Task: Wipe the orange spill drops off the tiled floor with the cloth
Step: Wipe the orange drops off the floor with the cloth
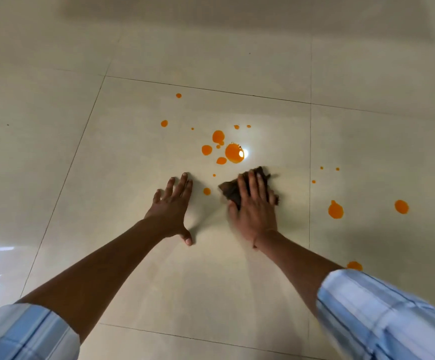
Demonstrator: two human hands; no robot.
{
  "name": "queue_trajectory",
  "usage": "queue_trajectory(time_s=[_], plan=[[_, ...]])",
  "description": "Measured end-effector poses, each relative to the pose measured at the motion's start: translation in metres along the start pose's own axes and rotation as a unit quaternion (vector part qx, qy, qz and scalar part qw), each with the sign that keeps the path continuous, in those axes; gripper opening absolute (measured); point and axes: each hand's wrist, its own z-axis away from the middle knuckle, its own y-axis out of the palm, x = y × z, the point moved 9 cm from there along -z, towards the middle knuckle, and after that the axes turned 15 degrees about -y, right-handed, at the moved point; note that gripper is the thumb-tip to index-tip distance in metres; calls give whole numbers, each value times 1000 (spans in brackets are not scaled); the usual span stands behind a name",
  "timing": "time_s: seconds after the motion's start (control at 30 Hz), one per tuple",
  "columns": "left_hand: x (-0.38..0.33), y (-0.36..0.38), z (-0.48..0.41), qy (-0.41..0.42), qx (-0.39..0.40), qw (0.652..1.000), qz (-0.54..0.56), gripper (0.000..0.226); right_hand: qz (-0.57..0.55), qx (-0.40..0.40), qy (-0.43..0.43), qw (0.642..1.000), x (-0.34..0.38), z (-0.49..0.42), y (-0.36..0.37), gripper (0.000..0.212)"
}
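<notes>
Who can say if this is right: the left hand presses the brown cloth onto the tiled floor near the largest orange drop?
No: in the head view the right hand presses the brown cloth onto the tiled floor near the largest orange drop.

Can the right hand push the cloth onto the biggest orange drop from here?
Probably yes: the right hand presses the brown cloth just short of the biggest drop, with only bare tile between.

Dark brown cloth (230, 192) lies bunched on the glossy cream tiled floor (138, 268), flat under the right hand (255, 211). Orange drops (234, 152) cluster just beyond it, the biggest catching glare; one small drop sits just left of the cloth, more scatter across the right-hand tile.
</notes>
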Motion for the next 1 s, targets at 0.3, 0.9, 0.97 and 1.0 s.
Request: queue_trajectory(time_s=[0.3, 0.9, 0.97, 1.0], plan=[[-1, 0, 0, -4, 3, 1000, 3, 154, 36, 28, -134, 990, -5, 42, 3, 72], [35, 12, 1, -95, -2, 992, 84, 164, -7, 49, -190, 981, 79, -13, 20, 68], [35, 13, 0, -92, 1, 992, 86, 165, 12, 75, -253, 965, 70, 37, 20, 68], [35, 14, 1, -91, 6, 992, 87, 165, 22, 76, -268, 960, 60, 48, 19, 69]])
